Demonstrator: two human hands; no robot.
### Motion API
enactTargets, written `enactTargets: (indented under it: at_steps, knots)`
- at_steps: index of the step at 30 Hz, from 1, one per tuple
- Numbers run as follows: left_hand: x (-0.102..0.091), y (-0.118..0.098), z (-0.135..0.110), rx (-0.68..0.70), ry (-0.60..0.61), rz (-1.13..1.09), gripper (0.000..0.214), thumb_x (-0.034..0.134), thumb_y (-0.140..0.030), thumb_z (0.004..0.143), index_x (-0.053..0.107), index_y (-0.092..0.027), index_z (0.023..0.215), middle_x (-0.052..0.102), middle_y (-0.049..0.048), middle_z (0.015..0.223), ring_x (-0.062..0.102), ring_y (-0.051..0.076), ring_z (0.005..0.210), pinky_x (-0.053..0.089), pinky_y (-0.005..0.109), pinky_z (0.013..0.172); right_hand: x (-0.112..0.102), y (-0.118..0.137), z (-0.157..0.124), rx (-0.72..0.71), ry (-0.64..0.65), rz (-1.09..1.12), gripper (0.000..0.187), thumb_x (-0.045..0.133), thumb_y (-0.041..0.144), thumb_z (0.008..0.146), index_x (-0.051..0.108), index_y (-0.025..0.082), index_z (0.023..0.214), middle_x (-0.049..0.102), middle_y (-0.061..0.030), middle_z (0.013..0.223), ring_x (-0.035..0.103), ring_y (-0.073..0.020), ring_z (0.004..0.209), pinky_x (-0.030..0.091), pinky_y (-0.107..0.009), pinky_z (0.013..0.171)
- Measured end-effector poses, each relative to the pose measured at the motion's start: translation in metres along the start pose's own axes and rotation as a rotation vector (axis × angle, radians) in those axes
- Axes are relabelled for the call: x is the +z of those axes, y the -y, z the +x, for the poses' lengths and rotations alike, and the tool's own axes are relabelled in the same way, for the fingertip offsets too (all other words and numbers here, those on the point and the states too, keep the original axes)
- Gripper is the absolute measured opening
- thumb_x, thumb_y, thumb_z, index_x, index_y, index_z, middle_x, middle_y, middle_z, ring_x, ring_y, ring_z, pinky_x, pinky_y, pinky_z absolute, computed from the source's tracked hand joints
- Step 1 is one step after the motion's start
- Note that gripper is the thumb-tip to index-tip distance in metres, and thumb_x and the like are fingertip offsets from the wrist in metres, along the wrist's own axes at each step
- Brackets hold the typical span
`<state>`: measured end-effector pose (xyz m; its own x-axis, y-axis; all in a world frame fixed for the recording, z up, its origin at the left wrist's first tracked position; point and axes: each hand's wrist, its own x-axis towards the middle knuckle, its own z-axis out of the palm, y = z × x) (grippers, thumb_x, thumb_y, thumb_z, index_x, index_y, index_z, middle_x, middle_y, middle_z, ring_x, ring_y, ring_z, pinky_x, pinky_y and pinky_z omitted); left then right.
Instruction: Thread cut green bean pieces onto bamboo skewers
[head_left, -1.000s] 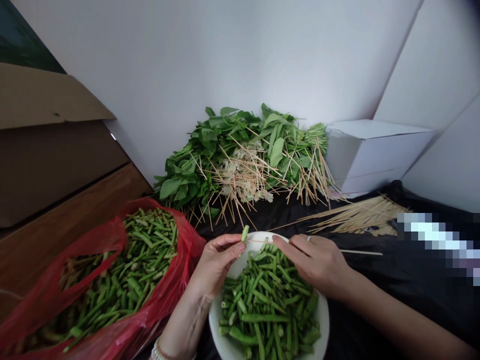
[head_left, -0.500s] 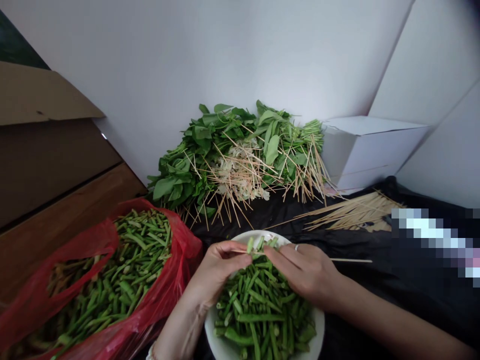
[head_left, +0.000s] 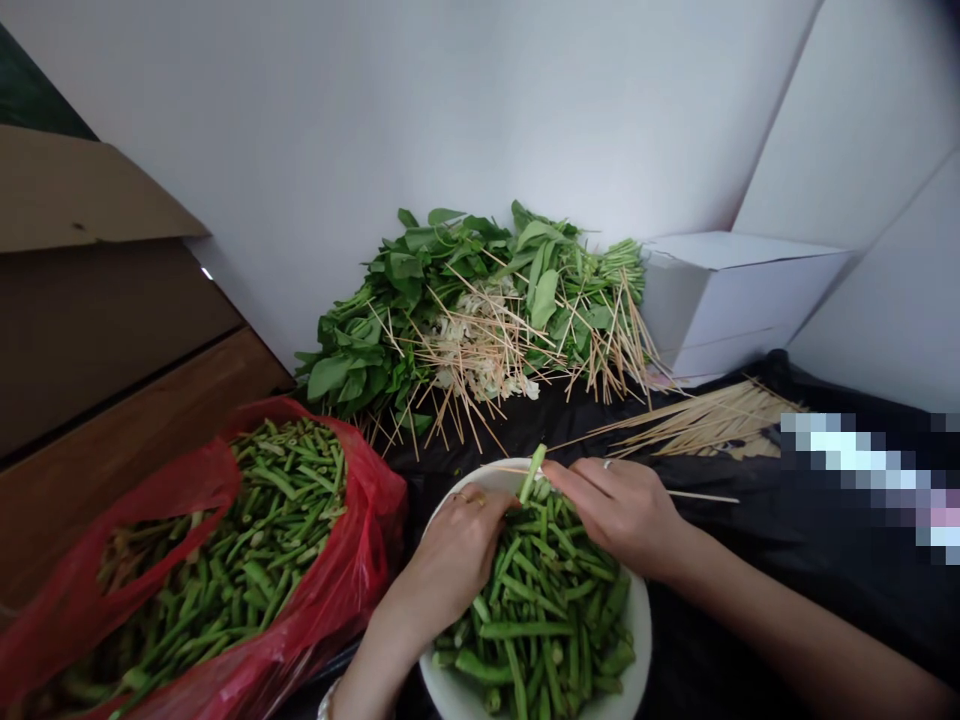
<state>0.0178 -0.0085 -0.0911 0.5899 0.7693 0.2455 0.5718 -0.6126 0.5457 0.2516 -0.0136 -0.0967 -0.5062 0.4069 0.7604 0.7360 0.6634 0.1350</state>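
My right hand (head_left: pixel 630 510) is closed around a thin bamboo skewer (head_left: pixel 705 496) above the bowl's far right side. The skewer's blunt end sticks out to the right, and its other end shows left of my fingers. A pale green bean piece (head_left: pixel 532 473) stands across the skewer just beside my fingertips. My left hand (head_left: pixel 461 545) reaches down over the left side of the white bowl (head_left: pixel 640 640), knuckles up, at the cut green beans (head_left: pixel 525 630). Its fingertips are mostly hidden, so I cannot tell whether they grip a piece.
A red plastic bag (head_left: pixel 375 490) of cut beans stands at the left. Leafy greens (head_left: pixel 405 270) on skewers are heaped against the wall. Loose bamboo skewers (head_left: pixel 712 420) lie at the right on black plastic sheeting (head_left: pixel 750 560), near a white box (head_left: pixel 757 300).
My left hand has let go of the skewer and the bean piece and dropped down to the beans. My right hand with the skewer has moved slightly up and right.
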Motion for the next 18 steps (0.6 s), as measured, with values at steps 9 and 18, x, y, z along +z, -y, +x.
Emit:
enactTargets:
  at_steps: [9,18]
  knots:
    - [0.0,-0.001,0.004,-0.032,-0.026,-0.011,0.02,0.057,-0.015,0.087,0.074,-0.024,0.091,0.07,0.0056,0.087,0.058,0.025,0.091,0.042,0.035,0.086,0.0,-0.001,0.0,0.01,0.001,0.003,0.028,0.042,0.011,0.094,0.064,0.01,0.11,0.058,-0.0009,0.067,0.053,-0.0111,0.06,0.04,-0.026,0.057]
    - [-0.011,-0.009,0.01,-0.43,-0.331,-0.906,0.022,0.074,-0.034,0.078,0.072,-0.017,0.091,0.071,0.004,0.078,0.061,0.015,0.07,0.05,0.023,0.064,-0.004,-0.003,0.0,-0.001,-0.093,-0.011,0.029,0.044,0.004,0.089,0.063,0.008,0.111,0.062,-0.002,0.07,0.054,-0.0112,0.06,0.04,-0.027,0.055]
